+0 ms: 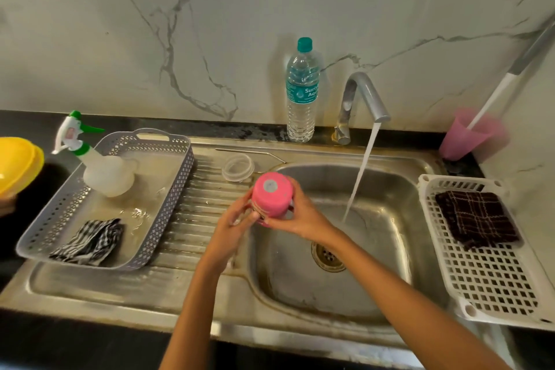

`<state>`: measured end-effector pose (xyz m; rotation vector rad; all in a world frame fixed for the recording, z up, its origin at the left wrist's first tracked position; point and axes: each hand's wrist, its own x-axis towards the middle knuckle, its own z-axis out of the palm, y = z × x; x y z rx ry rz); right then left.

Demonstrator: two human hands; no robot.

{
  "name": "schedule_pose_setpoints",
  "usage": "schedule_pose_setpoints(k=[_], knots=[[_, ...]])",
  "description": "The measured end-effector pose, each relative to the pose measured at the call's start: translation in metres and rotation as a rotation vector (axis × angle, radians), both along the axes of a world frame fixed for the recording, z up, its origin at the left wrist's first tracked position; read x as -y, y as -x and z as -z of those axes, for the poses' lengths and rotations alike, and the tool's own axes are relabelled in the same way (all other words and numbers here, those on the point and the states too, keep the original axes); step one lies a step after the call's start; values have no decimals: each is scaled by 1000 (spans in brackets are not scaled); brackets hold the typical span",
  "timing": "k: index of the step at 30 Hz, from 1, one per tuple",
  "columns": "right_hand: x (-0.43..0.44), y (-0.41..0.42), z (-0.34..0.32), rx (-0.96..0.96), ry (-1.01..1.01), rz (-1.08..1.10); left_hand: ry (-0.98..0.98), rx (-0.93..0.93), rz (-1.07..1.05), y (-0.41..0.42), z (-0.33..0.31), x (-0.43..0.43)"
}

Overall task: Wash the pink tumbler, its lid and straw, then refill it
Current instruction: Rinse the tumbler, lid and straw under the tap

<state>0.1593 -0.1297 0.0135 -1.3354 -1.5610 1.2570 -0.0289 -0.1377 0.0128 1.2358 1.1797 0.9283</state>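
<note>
Pink tumbler (271,195): base turned up toward the camera, clasped between both hands over the rim of the sink basin (390,189).
Right hand (300,213): fingers and thumb curled round the tumbler's side.
Left hand (237,219): blurred, apparently wrapped round the tumbler's lower end.
Clear lid (238,167): flat on the drainboard, just beyond the left hand.
Metal straw (250,153): lying beyond the lid, farther from the hands.
Tap (365,99): beyond the right hand, running; water stream (360,171) falling to the right of the right hand, apart from the tumbler.
Water bottle (301,90): upright, capped, beyond both hands.
Grey basket (168,204): left of the left hand, holding spray bottle (99,165) and checked cloth (90,242).
White basket (486,279): well right of the right hand, dark cloth (477,219) on it.
</note>
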Motion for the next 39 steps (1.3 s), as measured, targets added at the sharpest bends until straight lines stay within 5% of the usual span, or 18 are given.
schedule_pose_setpoints(k=[9,24,32,39], knots=[[-44,75,-16,127,-32,-203,-52,90,-308,59,9,-2],[-47,90,7,98,-9,-232,-28,101,-423,70,23,1],[-97,68,3,546,-130,-34,-10,86,-755,51,27,22],[-118,68,12,677,-111,-34,6,56,-809,11,25,52]])
